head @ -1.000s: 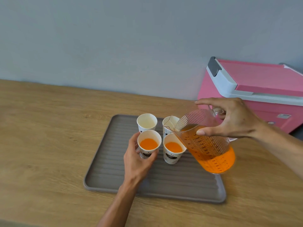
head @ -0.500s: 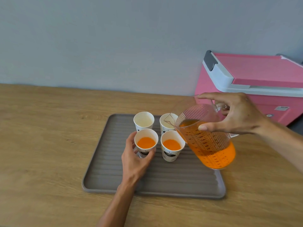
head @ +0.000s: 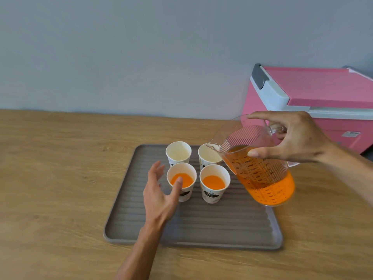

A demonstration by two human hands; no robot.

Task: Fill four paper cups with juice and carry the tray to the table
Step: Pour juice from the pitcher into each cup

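While the wooden counter [head: 50, 178] spreads wide under everything and runs back to a plain grey wall [head: 141, 47], a pink cooler box [head: 323, 98] with a pale lid rim and a dark grey latch sits at the right end against that wall. On the counter lies a grey ribbed tray [head: 201, 229], and four paper cups stand upright on its far half in a tight two-by-two cluster. Next in size comes the clear measuring jug [head: 260, 170], held up in the air above the tray's right side and tipped toward the cups, orange juice [head: 270, 190] pooled in its lower part and its spout just over the rim of the far right cup [head: 207, 156]. The right hand [head: 296, 138] is closed around the jug near its handle, thumb pressed on the near wall and fingers over the rim. The left hand [head: 161, 193] is spread loose, fingers apart, holding nothing; it hovers beside the near left cup [head: 181, 180], its thumb tip crossing in front of that cup's rim, though I cannot tell whether it touches. That cup and the near right cup [head: 214, 182] each hold orange juice. The far left cup [head: 178, 153] shows only its pale inside, and the far right cup looks pale inside too, with part of it hidden behind the jug's spout.
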